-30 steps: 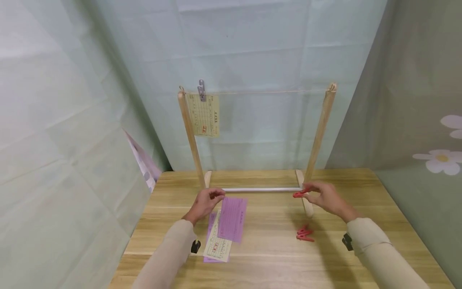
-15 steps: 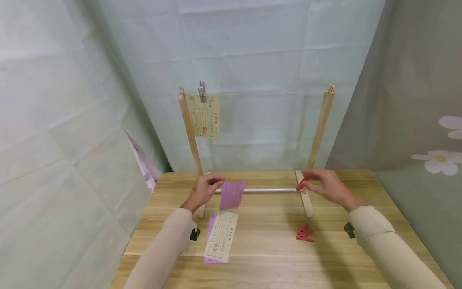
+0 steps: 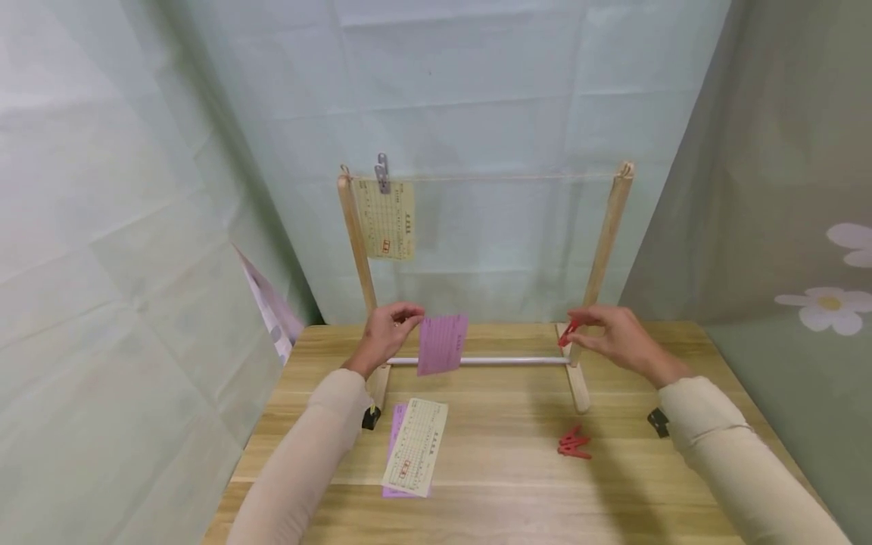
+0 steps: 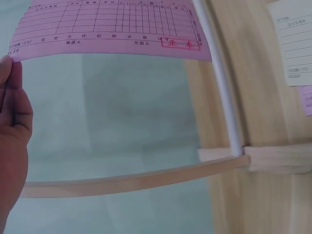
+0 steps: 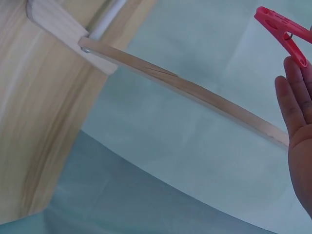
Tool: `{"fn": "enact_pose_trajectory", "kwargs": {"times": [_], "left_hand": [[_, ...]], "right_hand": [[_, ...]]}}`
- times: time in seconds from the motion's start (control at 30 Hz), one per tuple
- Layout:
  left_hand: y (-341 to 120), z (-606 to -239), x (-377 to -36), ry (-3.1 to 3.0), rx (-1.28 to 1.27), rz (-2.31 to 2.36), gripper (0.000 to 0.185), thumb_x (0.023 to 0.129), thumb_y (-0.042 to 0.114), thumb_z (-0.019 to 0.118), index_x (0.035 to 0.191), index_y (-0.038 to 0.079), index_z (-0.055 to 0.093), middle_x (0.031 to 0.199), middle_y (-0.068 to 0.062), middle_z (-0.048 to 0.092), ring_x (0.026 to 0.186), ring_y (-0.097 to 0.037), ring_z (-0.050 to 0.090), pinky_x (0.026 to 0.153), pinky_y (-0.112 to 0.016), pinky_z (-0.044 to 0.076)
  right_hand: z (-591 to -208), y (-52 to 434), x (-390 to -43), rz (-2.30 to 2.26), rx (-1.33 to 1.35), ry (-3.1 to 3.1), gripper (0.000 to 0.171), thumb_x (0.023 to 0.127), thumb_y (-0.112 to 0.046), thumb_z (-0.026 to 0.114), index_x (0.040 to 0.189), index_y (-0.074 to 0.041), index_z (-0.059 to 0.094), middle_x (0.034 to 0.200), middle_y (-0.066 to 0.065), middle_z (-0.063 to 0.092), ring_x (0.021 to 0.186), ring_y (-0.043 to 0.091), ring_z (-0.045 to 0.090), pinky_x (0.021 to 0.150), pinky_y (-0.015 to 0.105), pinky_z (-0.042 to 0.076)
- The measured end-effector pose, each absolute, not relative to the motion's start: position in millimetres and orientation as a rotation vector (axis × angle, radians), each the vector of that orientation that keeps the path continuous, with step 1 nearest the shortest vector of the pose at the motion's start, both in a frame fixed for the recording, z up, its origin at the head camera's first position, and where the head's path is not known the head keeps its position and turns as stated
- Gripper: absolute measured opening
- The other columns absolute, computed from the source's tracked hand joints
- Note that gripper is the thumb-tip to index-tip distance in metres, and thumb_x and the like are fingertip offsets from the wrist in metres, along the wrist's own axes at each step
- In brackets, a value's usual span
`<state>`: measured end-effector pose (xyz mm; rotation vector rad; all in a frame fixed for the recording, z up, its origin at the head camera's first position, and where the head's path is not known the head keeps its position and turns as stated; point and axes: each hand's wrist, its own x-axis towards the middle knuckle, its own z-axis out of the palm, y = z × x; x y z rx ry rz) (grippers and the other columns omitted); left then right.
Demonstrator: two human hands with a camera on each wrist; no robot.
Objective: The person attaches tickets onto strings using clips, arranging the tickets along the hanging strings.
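The left hand (image 3: 385, 337) pinches the purple printed paper slip (image 3: 443, 344) by its top corner, long axis hanging down before the white crossbar (image 3: 504, 361). Well apart to its right, the right hand (image 3: 609, 339) pinches a red plastic clothespin (image 3: 568, 334) at similar height, string line (image 3: 504, 176) above both.

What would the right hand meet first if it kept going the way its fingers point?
Probably the rack's right upright: the right hand, pinching a red clothespin, points left at it, though depth is unclear.
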<state>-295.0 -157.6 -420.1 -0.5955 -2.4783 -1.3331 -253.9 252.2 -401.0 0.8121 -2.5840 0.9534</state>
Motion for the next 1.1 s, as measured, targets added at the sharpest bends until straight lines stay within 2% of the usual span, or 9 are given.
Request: {"fn": "enact_pose_trajectory", "kwargs": {"times": [0.23, 0.47, 0.7, 1.1], "left_hand": [[-157, -406, -300, -2.429, -0.655, -1.267, 0.011, 0.094, 0.002, 0.068, 0.103, 0.0, 0.074, 0.098, -0.012, 0.074, 0.088, -0.024, 0.067, 0.08, -0.037, 0.056], [-154, -393, -306, -2.338, -0.744, -1.207, 0.01, 0.092, 0.001, 0.07, 0.1, -0.002, 0.074, 0.096, -0.014, 0.074, 0.085, -0.026, 0.068, 0.078, -0.038, 0.056], [-148, -377, -312, -2.27, -0.791, -1.208, 0.009, 0.09, -0.003, 0.071, 0.098, -0.006, 0.073, 0.096, -0.017, 0.074, 0.084, -0.03, 0.07, 0.078, -0.043, 0.056], [-141, -353, -318, -2.199, -0.807, -1.207, 0.007, 0.089, -0.003, 0.071, 0.096, -0.005, 0.073, 0.093, -0.016, 0.074, 0.082, -0.027, 0.07, 0.076, -0.033, 0.056]], "right_hand": [[-387, 251, -256, 0.889, 0.852, -2.548, 0.035, 0.081, 0.001, 0.081, 0.114, 0.008, 0.07, 0.104, 0.019, 0.073, 0.094, 0.036, 0.069, 0.079, 0.052, 0.055], [-374, 250, -261, 0.783, 0.91, -2.452, 0.036, 0.077, 0.003, 0.083, 0.11, 0.007, 0.071, 0.103, 0.018, 0.073, 0.088, 0.033, 0.07, 0.074, 0.05, 0.057], [-360, 245, -265, 0.793, 0.921, -2.458, 0.035, 0.081, 0.003, 0.08, 0.114, 0.005, 0.07, 0.107, 0.019, 0.072, 0.092, 0.034, 0.069, 0.076, 0.051, 0.056], [-330, 238, -269, 0.786, 0.939, -2.468, 0.038, 0.084, 0.0, 0.079, 0.12, 0.005, 0.067, 0.111, 0.019, 0.071, 0.097, 0.034, 0.069, 0.081, 0.053, 0.055]]}}
